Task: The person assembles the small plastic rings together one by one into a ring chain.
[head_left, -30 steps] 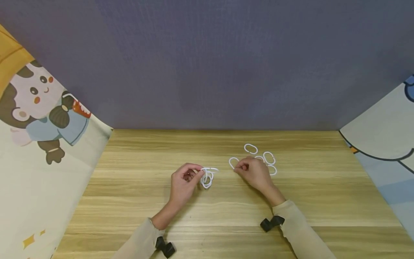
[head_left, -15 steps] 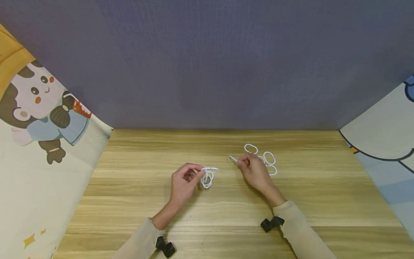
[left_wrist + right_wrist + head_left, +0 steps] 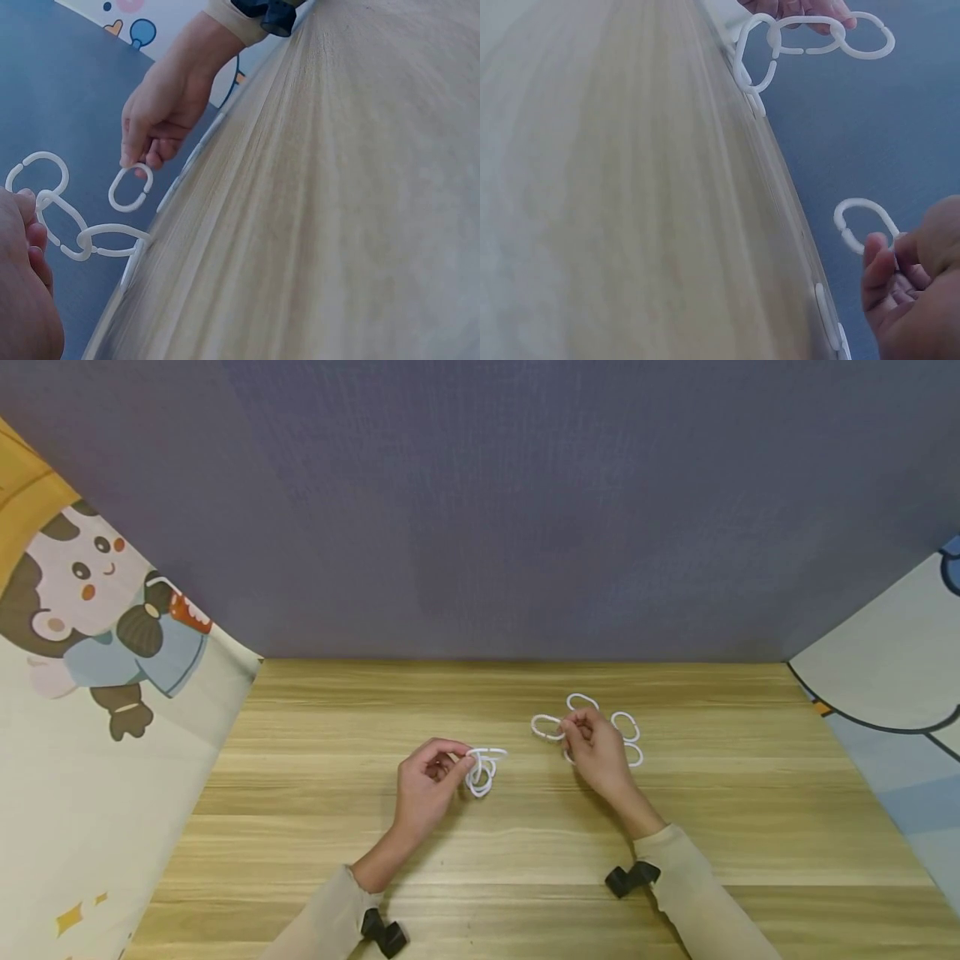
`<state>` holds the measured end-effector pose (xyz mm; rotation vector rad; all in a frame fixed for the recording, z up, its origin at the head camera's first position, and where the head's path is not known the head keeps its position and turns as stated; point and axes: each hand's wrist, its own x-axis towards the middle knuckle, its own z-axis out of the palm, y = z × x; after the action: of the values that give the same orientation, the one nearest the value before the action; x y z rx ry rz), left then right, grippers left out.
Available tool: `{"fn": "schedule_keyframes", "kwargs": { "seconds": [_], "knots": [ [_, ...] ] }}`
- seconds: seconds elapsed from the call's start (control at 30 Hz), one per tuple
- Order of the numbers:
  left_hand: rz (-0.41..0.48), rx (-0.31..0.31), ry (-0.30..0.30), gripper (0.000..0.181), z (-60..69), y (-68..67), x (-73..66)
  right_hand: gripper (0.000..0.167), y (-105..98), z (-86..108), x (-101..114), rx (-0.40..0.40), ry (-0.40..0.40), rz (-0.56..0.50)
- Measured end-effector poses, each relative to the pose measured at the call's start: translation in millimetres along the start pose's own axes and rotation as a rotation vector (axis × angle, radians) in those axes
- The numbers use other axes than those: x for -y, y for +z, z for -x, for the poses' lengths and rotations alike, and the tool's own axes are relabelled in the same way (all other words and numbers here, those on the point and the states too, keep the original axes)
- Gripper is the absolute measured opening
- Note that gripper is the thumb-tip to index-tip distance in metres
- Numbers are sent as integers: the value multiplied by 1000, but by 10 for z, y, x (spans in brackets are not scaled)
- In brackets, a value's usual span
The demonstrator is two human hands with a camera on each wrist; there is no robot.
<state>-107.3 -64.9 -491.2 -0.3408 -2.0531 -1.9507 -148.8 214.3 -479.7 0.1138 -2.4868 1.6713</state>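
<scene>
From here I see the right hand [image 3: 596,752] pinching a white oval link [image 3: 547,717] above the table [image 3: 487,868], long axis pointing left (edge-on half a second ago, now face-up), the left hand [image 3: 423,785] pinching a linked chain [image 3: 808,20].

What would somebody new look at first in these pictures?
Probably the big cartoon character on the pale wall at the left of the head view. Next, perhaps the white chain in the left grip, near the middle of the wooden table. The single white ring pinched in the right grip, held above the table, may stand out too, with loose rings lying nearby.
</scene>
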Motion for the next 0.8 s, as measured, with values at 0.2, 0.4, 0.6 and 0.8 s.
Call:
{"fn": "schedule_keyframes", "kwargs": {
  "seconds": [0.2,0.4,0.6,0.8],
  "knots": [
    [8,1,10,12,-6,2,9,16,21,-22,3,-52,21,-160],
    [3,4,6,12,-1,-8,10,20,6,-31,16,-66,76,-203],
    [23,7,-17,12,-1,-16,1,18,-7,-23,67,-52,125,-303],
    [29,11,-11,13,0,-20,5,22,-18,6,178,-35,215,-394]
  ]
}}
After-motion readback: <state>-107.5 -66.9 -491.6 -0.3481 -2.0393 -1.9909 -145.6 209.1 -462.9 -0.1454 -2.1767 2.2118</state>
